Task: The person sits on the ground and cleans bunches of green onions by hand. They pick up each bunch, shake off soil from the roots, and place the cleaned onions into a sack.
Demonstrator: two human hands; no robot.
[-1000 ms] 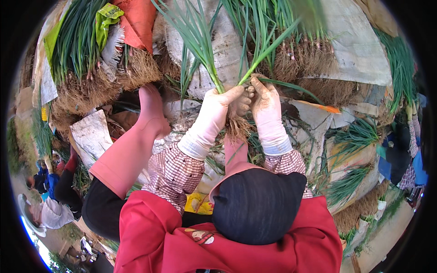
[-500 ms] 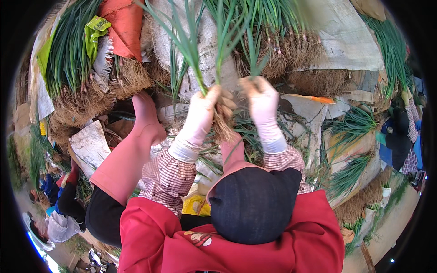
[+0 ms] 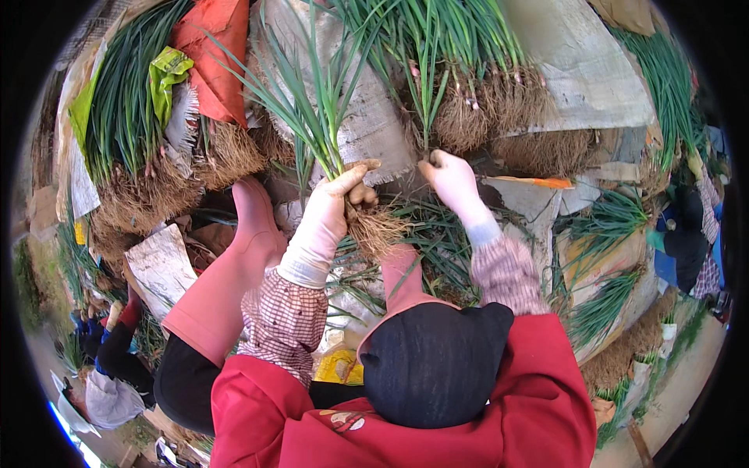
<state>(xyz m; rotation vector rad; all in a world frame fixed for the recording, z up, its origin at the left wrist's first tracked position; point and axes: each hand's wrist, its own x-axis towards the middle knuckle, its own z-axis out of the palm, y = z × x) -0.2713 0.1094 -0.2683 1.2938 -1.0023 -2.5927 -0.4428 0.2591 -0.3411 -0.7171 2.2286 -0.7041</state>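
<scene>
My left hand (image 3: 331,204), in a pale glove with brown-stained fingertips, is closed around a small bunch of green onions (image 3: 314,129). Their leaves fan up and to the left, and their stringy roots (image 3: 376,229) hang out below the fist. To the right, my right hand (image 3: 450,178), gloved the same way, pinches the root end of a thin green onion (image 3: 427,101) whose leaves point away from me. Just beyond that hand lies a heap of green onions (image 3: 476,47) with bushy brown roots (image 3: 511,101). The pinching fingertips are partly hidden.
More green onions (image 3: 125,101) are piled at the far left beside an orange-red sheet (image 3: 212,54). Pale woven sacking (image 3: 374,125) covers the ground ahead. My pink boots (image 3: 253,210) stand among loose leaves. Other people (image 3: 686,234) work at the right and left edges.
My hands have moved apart. The left, still holding its bunch, went slightly left and down; the right went slightly right and down, and the onion at its fingers now shows clearly.
</scene>
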